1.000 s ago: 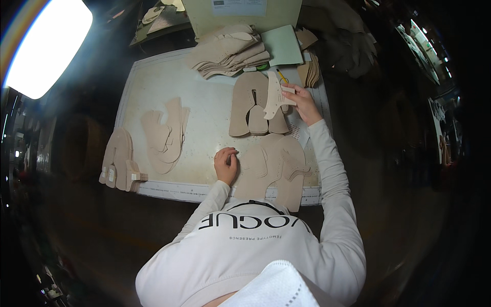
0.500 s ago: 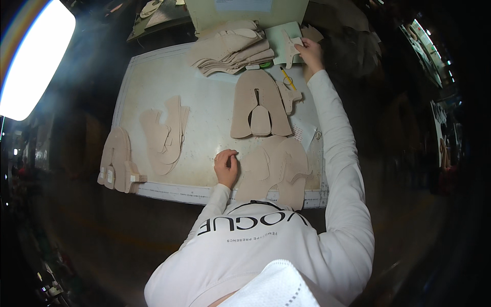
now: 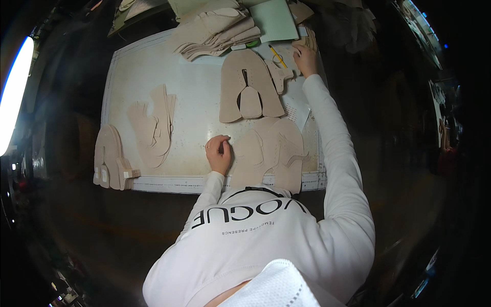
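Observation:
At the far right of the board my right hand point(image 3: 306, 60) is closed, its fingertips pinched at narrow beige cut pieces point(image 3: 309, 39); my fingers partly hide them. My left hand point(image 3: 218, 153) rests near the front edge, fingers loosely curled and thumb apart, with nothing visible in it. Just right of it lie broad beige cut pieces point(image 3: 248, 156) with small punched holes. Beyond them sits an arch-shaped beige stack point(image 3: 232, 84) with a tongue-shaped piece point(image 3: 250, 102) in its opening. A smaller beige piece point(image 3: 277, 77) lies against its right side.
A tall pile of beige pieces point(image 3: 217, 25) stands at the back beside a green card point(image 3: 273, 19). A yellow pen point(image 3: 276, 53) lies near my right hand. Curved pieces point(image 3: 153, 128) and an arched stack point(image 3: 108, 156) occupy the left of the pale board point(image 3: 192, 115).
My right hand has moved from over the green card, where it held a small beige piece, to the narrow pieces beside the card. My left hand stays in place. The view has shifted slightly.

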The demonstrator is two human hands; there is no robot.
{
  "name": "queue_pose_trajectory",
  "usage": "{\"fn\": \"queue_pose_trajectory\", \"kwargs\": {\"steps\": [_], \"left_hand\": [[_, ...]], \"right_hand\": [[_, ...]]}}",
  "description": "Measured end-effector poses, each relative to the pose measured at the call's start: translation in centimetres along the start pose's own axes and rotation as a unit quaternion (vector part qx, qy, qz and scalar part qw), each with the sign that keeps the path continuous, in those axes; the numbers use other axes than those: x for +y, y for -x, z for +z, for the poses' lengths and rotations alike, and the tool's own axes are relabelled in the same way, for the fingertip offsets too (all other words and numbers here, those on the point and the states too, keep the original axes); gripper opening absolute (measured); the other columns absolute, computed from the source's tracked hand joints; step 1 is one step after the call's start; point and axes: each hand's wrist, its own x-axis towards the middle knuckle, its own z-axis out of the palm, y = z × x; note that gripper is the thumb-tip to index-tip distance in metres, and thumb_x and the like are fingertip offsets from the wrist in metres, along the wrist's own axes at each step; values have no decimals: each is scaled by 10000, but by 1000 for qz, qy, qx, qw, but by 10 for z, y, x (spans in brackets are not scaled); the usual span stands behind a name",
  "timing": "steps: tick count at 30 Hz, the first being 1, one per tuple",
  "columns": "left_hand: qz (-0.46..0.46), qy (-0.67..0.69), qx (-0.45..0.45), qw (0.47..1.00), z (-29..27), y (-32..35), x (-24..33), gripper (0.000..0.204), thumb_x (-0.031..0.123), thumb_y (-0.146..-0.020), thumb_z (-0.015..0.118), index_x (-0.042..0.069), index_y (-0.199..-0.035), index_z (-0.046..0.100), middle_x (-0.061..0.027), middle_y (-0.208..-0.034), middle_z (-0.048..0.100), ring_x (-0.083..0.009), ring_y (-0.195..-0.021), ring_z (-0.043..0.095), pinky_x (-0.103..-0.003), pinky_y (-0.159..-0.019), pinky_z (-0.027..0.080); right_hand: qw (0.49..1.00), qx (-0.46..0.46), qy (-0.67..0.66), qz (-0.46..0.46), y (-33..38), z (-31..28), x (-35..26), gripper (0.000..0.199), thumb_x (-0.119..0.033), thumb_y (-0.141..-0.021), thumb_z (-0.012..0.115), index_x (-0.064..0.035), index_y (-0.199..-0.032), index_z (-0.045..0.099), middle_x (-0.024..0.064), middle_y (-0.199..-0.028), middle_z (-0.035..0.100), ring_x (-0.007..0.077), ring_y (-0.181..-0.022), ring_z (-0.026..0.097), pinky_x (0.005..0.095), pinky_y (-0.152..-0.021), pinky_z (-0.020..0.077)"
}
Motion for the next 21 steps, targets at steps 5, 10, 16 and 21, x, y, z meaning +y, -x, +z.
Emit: {"fn": "queue_pose_trajectory", "kwargs": {"steps": [5,10,16,21], "left_hand": [[11,5,2,1000,2,2,-7,116,44,-787,570,80,-860,653,-83,-895,650,-253,-888,594,-357,-871,398],[-5,30,3,1000,3,3,-7,128,51,-801,565,81,-887,654,-76,-897,652,-253,-871,590,-338,-826,429],[24,26,-63,997,6,-2,10,124,53,-786,585,75,-889,651,-76,-922,652,-258,-869,589,-348,-791,460],[83,-99,-163,978,15,-5,25,220,141,-788,650,74,-997,629,-106,-994,625,-249,-869,600,-322,-766,481]], "right_hand": [[981,9,-185,-58,9,-7,-23,254,-137,-761,675,-86,-1010,675,106,-935,663,237,-798,653,323,-732,517],[965,-92,-242,-45,87,-74,-49,185,-161,-806,667,-75,-969,684,90,-884,686,181,-741,667,280,-687,522],[937,-315,-117,99,207,-147,-60,266,-127,-762,682,-41,-1013,661,97,-909,668,228,-798,642,305,-729,505],[973,-224,-32,-34,301,-150,-85,448,-36,-715,638,-84,-1158,589,94,-1161,551,258,-1056,529,366,-860,442]]}}
